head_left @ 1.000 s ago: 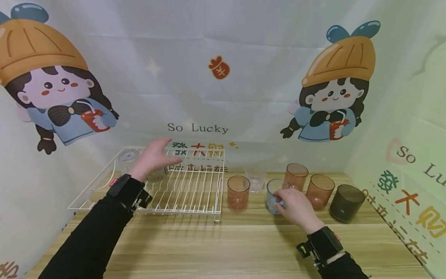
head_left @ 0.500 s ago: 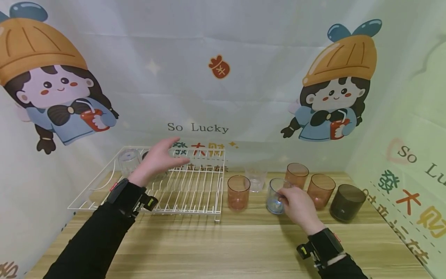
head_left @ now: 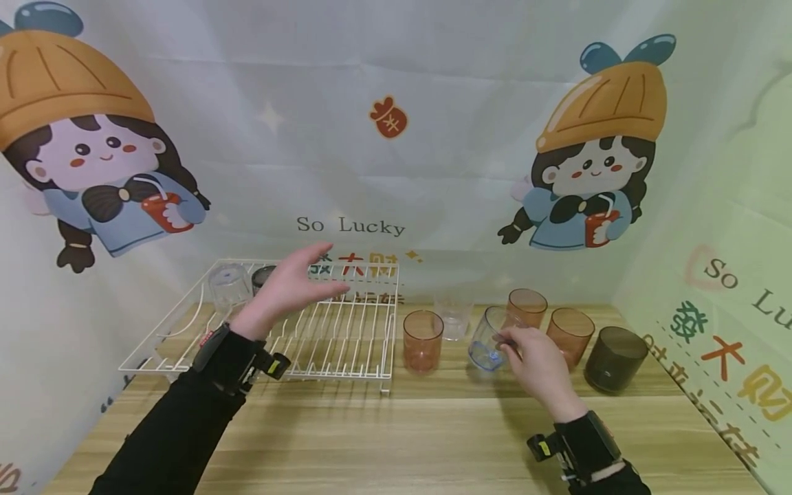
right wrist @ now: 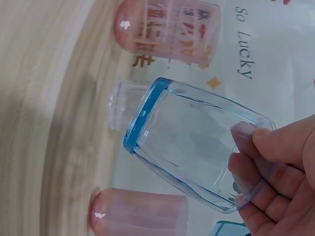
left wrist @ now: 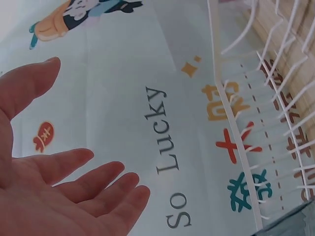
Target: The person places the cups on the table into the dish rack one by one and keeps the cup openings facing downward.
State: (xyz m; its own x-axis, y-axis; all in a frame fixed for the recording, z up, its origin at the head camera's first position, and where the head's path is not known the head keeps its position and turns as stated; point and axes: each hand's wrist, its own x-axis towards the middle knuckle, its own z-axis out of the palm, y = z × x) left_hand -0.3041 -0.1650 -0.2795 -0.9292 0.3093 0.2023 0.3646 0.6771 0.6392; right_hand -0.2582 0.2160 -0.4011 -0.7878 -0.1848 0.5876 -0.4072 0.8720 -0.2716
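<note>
My right hand (head_left: pixel 538 368) pinches the rim of a clear drinking glass with a blue base (head_left: pixel 485 349). In the right wrist view the thumb is outside and the fingers reach inside the glass (right wrist: pixel 197 142), which is tilted. My left hand (head_left: pixel 281 292) is held over the white wire dish rack (head_left: pixel 334 377), thumb and fingers spread, with nothing in it. Behind that hand, a clear glass (head_left: pixel 227 283) and a dark glass (head_left: pixel 261 276) stand in the rack; the hand partly hides the dark one.
An amber glass (head_left: pixel 423 344) stands right of the rack, with a clear glass (head_left: pixel 454 317) behind it. Further right are two amber glasses, one at the back (head_left: pixel 526 306) and one nearer (head_left: pixel 569 337), plus a dark glass (head_left: pixel 615 361). A printed cloth (head_left: pixel 458 151) hangs behind the table.
My right hand has tilted the blue-based glass and raised it slightly. The left hand has shifted right over the rack, uncovering part of the dark glass.
</note>
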